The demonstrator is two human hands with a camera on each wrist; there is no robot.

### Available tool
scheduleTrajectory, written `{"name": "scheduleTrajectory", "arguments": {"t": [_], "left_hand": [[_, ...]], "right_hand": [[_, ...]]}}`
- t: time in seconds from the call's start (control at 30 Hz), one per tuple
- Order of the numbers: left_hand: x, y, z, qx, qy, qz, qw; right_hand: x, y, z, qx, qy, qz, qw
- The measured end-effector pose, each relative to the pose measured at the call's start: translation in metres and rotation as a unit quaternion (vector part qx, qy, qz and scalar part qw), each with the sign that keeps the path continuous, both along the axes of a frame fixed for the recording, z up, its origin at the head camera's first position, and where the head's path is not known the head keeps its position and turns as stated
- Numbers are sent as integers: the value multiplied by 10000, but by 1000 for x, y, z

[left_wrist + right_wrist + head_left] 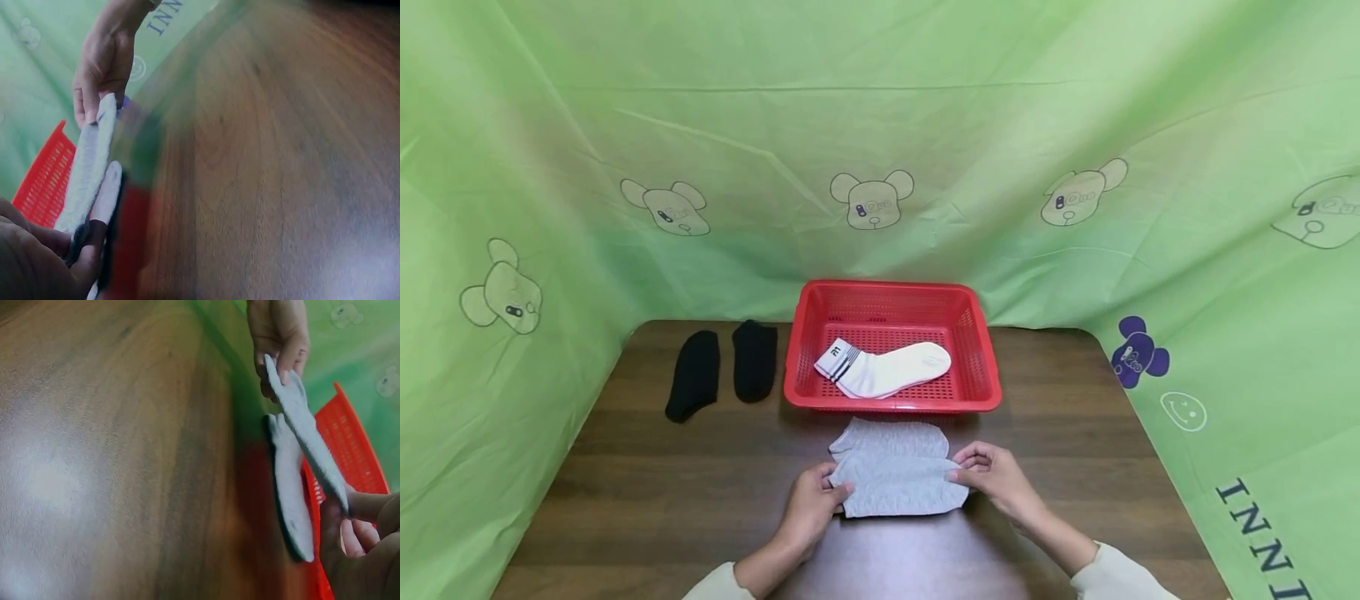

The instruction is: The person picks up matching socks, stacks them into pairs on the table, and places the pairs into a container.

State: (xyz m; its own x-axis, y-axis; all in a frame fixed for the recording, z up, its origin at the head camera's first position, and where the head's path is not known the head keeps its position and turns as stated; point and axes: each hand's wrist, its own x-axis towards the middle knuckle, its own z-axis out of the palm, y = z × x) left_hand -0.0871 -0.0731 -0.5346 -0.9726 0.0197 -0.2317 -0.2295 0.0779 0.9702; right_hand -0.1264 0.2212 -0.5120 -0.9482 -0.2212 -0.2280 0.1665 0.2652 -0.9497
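Both hands hold one light grey sock [902,485] by its two ends, stretched flat and level above the table. My left hand [811,502] pinches the left end between thumb and fingers. At the other end my right hand [996,477] has its thumb on top and fingers beneath. A second grey sock [895,437] lies on the table just beyond, partly overlapped by the held one in the head view. The right wrist view shows the held sock [306,428] raised apart from the lying sock [290,487].
Past the grey socks stands a red perforated basket [891,406] with white striped socks [887,371] inside. Two black socks, a left one [694,375] and a right one [754,360], lie to its left. A green curtain [880,125] encloses the wooden table [1075,417].
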Motion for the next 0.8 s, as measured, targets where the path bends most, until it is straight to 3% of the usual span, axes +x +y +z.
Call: {"name": "scheduleTrajectory", "arguments": {"t": [0.1,0.2,0.3,0.47,0.6,0.8], "left_hand": [[-2,-4,-4,-772,274,-81,9966],[-5,-7,-7,-1679,637,-194,9836],[-8,-9,-8,-2326,762,-289,9691],[-11,-7,-8,-2761,790,-474,9567],[-10,-5,-7,-3012,1028,-580,9462],[-6,-5,-5,-3689,1634,-757,9119]], "right_hand": [[0,-5,-7,129,87,104,9998],[1,-10,-14,191,136,217,9995],[0,-13,-21,211,139,306,9992],[0,-15,-29,438,344,274,9981],[-1,-15,-31,852,637,216,9941],[2,-13,-29,1282,780,302,9882]]}}
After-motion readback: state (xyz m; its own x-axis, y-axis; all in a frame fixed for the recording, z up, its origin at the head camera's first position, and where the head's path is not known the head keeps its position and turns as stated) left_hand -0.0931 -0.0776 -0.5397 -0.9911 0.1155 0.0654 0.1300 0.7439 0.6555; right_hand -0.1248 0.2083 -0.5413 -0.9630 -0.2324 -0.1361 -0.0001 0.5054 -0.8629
